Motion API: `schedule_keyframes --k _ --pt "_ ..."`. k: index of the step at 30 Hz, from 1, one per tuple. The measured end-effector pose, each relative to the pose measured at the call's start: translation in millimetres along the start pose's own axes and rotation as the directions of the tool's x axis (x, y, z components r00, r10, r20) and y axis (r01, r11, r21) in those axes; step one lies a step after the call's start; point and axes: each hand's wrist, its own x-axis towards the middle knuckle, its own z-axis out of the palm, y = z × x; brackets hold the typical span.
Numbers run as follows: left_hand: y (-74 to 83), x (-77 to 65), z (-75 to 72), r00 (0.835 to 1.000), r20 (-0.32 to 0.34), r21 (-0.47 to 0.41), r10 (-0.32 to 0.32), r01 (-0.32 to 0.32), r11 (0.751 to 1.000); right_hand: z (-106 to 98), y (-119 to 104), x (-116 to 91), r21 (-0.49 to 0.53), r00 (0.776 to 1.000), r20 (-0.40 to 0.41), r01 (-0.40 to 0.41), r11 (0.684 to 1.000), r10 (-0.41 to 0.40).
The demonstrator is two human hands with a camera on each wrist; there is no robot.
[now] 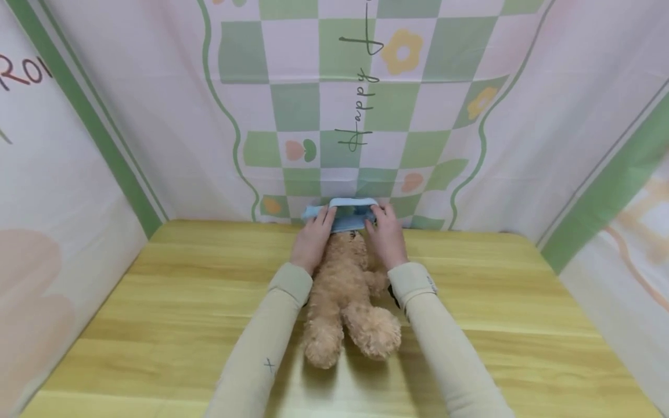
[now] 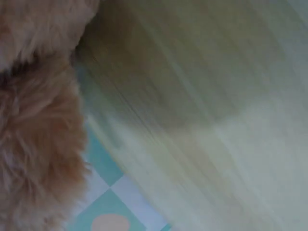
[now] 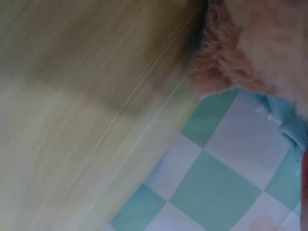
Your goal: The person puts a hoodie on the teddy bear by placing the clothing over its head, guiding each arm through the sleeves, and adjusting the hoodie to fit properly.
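Fabric walls (image 1: 292, 107) border a wooden table (image 1: 486, 290) where 2 hands (image 1: 312, 239) (image 1: 388, 237) pinch blue cloth (image 1: 347, 224).

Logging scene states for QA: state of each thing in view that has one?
Plush toy: lying on the table, legs apart
Blue cloth item: held open at the toy's far end
Left grip: holding the cloth's left side
Right grip: holding its right side
Checkered backdrop: hanging behind the table

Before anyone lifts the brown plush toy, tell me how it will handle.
The plush toy probably squashes easily, judging by its shaggy fur. It seems unlikely to roll, lying stretched out on the table with its legs apart. That fur shouldn't be slippery.
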Motion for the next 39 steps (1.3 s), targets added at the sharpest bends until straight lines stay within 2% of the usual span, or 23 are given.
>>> schedule_keyframes --k 3,8,14,20,25,29,34,39 --pt "-4.1 3.5 0.5 1.000 0.022 -0.020 -0.008 0.009 1.000 0.6 2.3 -0.9 -0.022 0.999 0.026 0.049 0.999 -0.048" --pt "-9.5 6.5 3.9 0.999 0.034 0.017 0.006 -0.007 1.000 5.6 10.3 -4.8 -0.080 0.991 0.069 0.119 0.990 -0.113" --pt "-12.6 0.2 8.2 0.996 0.090 -0.018 -0.003 0.005 1.000 13.8 10.9 -6.7 -0.096 0.984 0.174 0.061 0.994 -0.044" --pt "-13.0 -10.6 21.4 0.987 0.159 -0.015 0.002 0.001 1.000 20.4 10.4 -9.0 -0.087 0.953 0.289 -0.068 0.994 0.090" --pt "-12.9 -12.4 25.4 0.991 0.130 -0.042 0.012 -0.006 0.999 23.5 11.0 -8.2 -0.052 0.944 0.298 -0.129 0.990 0.139" --pt "-14.7 -10.6 25.9 0.994 0.106 -0.063 0.017 -0.010 0.998 23.5 10.9 -7.2 -0.038 0.951 0.281 -0.124 0.992 0.129" --pt "-18.1 -10.0 26.6 0.993 0.117 -0.079 0.021 -0.012 0.997 23.2 12.2 -8.3 -0.041 0.957 0.267 -0.105 0.994 0.113" --pt "-22.3 -10.3 30.7 0.995 0.091 -0.045 0.044 -0.040 0.998 25.7 15.4 -9.1 -0.067 0.958 0.272 -0.078 0.995 0.093"
